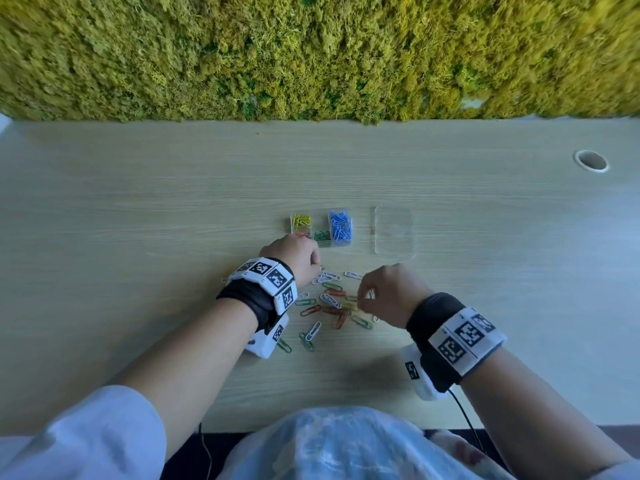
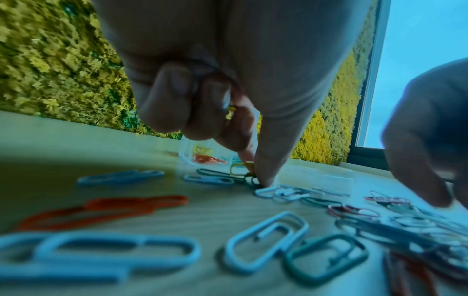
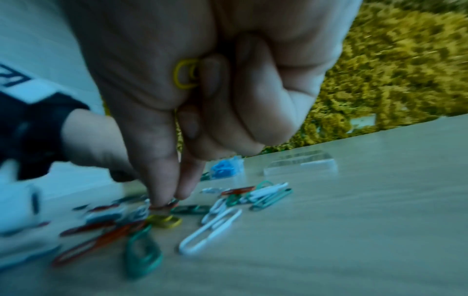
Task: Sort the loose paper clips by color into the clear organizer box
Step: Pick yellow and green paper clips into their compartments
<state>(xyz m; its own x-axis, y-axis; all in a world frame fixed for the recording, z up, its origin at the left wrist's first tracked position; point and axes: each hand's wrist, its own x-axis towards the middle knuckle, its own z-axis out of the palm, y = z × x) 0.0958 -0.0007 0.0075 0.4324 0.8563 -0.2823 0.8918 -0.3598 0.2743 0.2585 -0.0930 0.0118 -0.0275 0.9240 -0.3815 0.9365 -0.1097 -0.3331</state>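
Sitting at the wooden desk (image 1: 138, 220), I am keeping the clear organizer box (image 1: 322, 227) at the far side of the loose paper clips (image 1: 329, 303). Both hands are pinching: my left hand (image 1: 294, 256) a yellow clip (image 2: 238, 168), my right hand (image 1: 388, 292) a red clip (image 3: 164, 205), another yellow clip (image 3: 185, 74) tucked in its curled fingers.

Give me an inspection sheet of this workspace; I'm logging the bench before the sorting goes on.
Surface: pale wood-grain table, round grommet hole.
Job's things: clear plastic organizer box holding yellow, green, blue, red clips; loose mixed-colour paper clips near the hands.
Clutter: clear flat lid right of the box.
Hands: left hand and right hand each pinch at the pile, yellow clips tucked in both.
Cables: thin black cable.
Surroundings: green moss wall.
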